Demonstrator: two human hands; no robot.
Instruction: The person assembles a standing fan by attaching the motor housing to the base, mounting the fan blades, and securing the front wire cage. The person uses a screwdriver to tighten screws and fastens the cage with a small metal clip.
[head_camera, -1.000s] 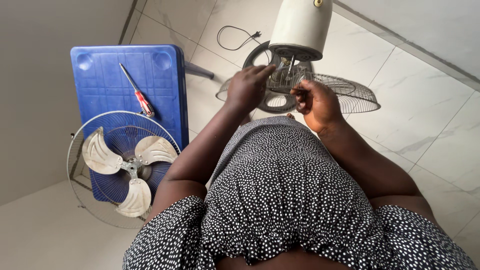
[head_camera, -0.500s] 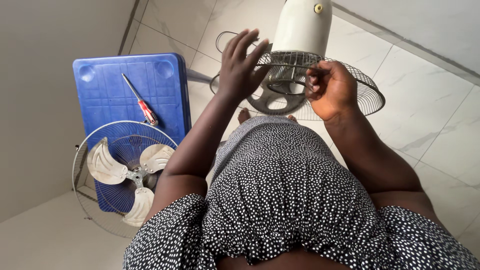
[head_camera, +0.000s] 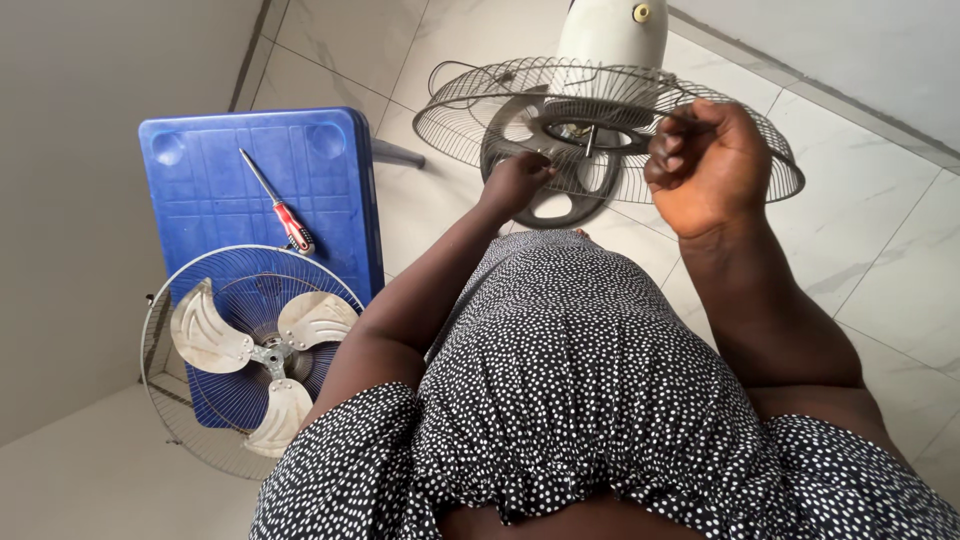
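The wire fan guard (head_camera: 500, 110) had risen since a moment before and now ringed the white motor housing (head_camera: 612, 35), its centre ring level with the housing's front. The right hand (head_camera: 705, 165) gripped the guard's rim just right of the housing, fingers curled shut on the wire. The left hand (head_camera: 515, 182) had dropped below the guard, fingers bent at its dark centre plate; whether they gripped it could not be told. Well left of the housing, a red-handled screwdriver (head_camera: 280, 205) lay on the blue desk (head_camera: 215, 160), beside the second guard holding the metal blade (head_camera: 260, 350).
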